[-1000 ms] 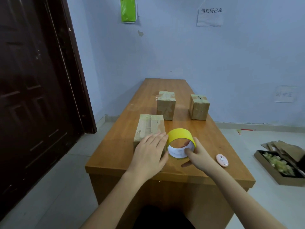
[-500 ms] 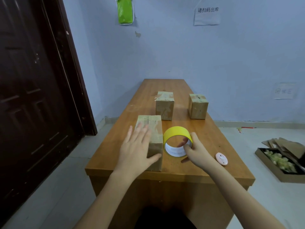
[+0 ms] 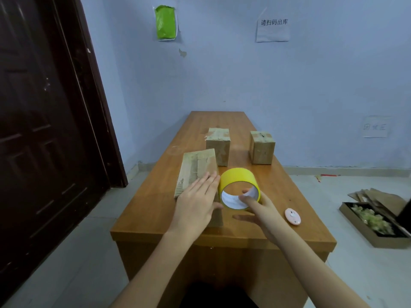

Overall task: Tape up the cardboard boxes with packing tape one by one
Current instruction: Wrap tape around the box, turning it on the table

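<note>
Box (image 3: 195, 170) lengthwise away under flat left hand (image 3: 195, 203); right hand (image 3: 255, 207) grip pinching tape roll (image 3: 239, 181).

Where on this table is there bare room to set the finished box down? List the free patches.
Free: the far end of the table behind the two upright boxes; the left strip beside the near box. Crowded: near centre, where left hand, tape roll, right hand and pink disc sit.

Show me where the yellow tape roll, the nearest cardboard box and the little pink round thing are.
yellow tape roll (image 3: 237, 177), head view, on its yellow outer band.
nearest cardboard box (image 3: 196, 168), head view, on its taped top face.
pink round thing (image 3: 293, 216), head view, on its middle.
</note>
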